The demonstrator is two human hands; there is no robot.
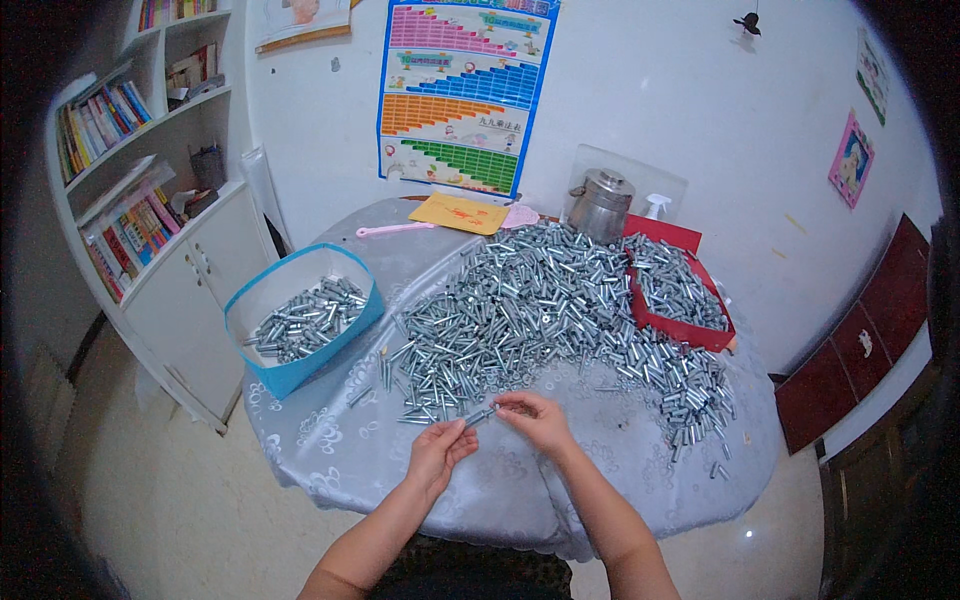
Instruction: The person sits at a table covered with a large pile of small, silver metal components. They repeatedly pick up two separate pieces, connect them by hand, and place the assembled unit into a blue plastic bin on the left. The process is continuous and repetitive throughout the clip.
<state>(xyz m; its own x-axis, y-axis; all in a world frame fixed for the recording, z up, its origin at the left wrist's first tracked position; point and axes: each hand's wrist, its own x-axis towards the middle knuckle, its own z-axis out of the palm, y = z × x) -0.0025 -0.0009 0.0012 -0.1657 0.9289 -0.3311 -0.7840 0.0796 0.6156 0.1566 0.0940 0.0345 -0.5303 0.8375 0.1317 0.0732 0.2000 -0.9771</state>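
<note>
In front of me, at the near edge of a large heap of metal anchor bolts (520, 310), I hold one silvery anchor bolt (480, 415) at a slant between my hands. My left hand (438, 458) grips its lower left end between thumb and fingers, the other fingers loosely curled. At the upper right end, the fingertips of my right hand (537, 422) are pinched together; whether a small nut or washer sits between them is too small to make out. A blue box with a white inside (275, 378), left of the heap, contains more bolts.
A red box (690, 335) full of metal parts stands at the right of the heap. Behind lie a steel pot (601, 205), a yellow envelope (460, 213) and a pink fly swatter (395, 229). Small loose pieces dot the grey tablecloth (330, 455). Bookshelves (150, 190) line the left wall.
</note>
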